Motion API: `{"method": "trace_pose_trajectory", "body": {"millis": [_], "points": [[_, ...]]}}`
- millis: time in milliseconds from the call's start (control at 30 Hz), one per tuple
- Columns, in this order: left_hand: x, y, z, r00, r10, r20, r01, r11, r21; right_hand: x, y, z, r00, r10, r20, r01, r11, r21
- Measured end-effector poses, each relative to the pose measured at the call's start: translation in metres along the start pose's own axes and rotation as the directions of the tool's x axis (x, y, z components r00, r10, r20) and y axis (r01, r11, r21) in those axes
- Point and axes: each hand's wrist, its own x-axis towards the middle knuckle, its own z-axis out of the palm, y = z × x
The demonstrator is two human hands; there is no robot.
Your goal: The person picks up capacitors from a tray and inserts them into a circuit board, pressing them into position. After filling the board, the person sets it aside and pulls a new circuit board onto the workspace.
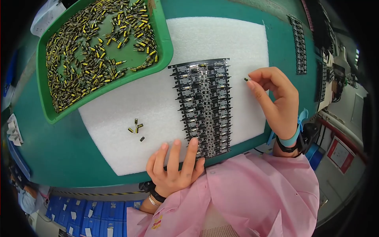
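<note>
A black circuit board panel [207, 106], crowded with small parts, lies on a white foam sheet [244, 43]. My left hand [173, 170] rests at the panel's near left corner, fingers spread, with the fingertips on the foam and the panel's edge. Off the panel's right side, my right hand [276, 96] pinches a small dark capacitor [246, 79] between thumb and forefinger. Several loose yellow-and-black capacitors [136, 126] lie on the foam left of the panel. Many more fill a green tray [166, 47] at the far left.
The foam lies on a green table [59, 154]. Further board panels [299, 45] sit at the far right. Blue bins [98, 215] stand below the table's near left edge. A white holder [15, 130] is at the left edge.
</note>
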Motion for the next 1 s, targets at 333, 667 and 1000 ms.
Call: {"method": "trace_pose_trajectory", "body": {"millis": [333, 667, 1000], "points": [[0.0, -0.001, 0.0, 1.0, -0.006, 0.001, 0.006, 1.0, -0.002, -0.006, 0.008, 0.007, 0.993, -0.107, -0.044, 0.104, 0.992, -0.07], [0.001, 0.001, -0.001, 1.0, -0.009, 0.008, 0.009, 1.0, -0.005, -0.002, 0.011, 0.01, 0.983, -0.168, -0.068, 0.161, 0.982, -0.102], [0.001, 0.001, -0.001, 1.0, -0.007, 0.01, 0.007, 1.0, -0.007, -0.002, 0.012, 0.017, 0.95, -0.29, -0.12, 0.258, 0.94, -0.225]]}}
